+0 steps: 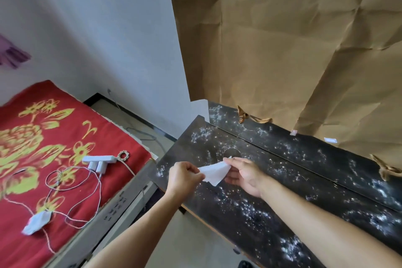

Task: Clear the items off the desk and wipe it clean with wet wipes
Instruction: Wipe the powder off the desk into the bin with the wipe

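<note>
A folded white wet wipe point(214, 171) hangs stretched between both hands just above the left end of the black desk point(272, 198). My left hand point(183, 177) pinches its left corner and my right hand point(244, 175) pinches its right edge. White dusty smears speckle the whole desk top. No loose items lie on the part of the desk in view.
A bed with a red and yellow floral cover point(43, 148) stands left of the desk. On it lie a white power strip with plugs point(99, 162), tangled white cables point(71, 185) and a white packet point(36, 223). Creased brown paper point(293, 50) covers the wall behind the desk.
</note>
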Motion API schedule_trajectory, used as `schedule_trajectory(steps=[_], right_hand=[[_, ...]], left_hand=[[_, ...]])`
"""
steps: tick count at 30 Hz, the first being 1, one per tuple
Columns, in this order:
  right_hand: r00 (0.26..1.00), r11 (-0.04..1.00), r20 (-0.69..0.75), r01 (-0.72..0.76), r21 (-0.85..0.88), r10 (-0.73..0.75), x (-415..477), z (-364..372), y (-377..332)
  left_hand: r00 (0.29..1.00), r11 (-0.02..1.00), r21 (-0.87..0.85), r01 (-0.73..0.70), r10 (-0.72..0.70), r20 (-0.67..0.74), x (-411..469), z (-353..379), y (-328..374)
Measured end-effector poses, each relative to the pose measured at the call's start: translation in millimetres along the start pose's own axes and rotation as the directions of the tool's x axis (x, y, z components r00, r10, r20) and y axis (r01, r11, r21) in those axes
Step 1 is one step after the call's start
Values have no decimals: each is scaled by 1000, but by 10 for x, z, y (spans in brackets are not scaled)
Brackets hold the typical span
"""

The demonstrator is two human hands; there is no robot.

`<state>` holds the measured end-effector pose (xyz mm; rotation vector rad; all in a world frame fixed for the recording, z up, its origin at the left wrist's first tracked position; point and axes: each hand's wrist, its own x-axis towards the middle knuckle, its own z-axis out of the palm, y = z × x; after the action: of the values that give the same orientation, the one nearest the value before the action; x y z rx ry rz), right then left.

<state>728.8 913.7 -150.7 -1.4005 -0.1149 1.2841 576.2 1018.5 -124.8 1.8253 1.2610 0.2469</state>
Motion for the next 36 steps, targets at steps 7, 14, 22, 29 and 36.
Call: schedule_trajectory(steps=[7, 14, 22, 29, 36], right_hand=[[993, 997, -117, 11, 76, -2, 399, 243, -135], [996, 980, -78, -22, 198, 38, 659, 246, -319], [984, 993, -159, -90, -79, 77, 958, 642, -252], [894, 953, -407, -267, -146, 188, 1000, 590, 14], [839, 879, -303, -477, -7, 453, 870, 482, 160]], left_hand=[[994, 993, -111, 51, -40, 103, 554, -160, -83], [951, 860, -409, 304, -248, 186, 1357, -525, -318], [828, 873, -293, 391, -193, 527, 1983, -680, -365], [886, 998, 57, -32, 2, 463, 2120, -529, -472], [896, 976, 84, -203, 151, 418, 2188, -471, -562]])
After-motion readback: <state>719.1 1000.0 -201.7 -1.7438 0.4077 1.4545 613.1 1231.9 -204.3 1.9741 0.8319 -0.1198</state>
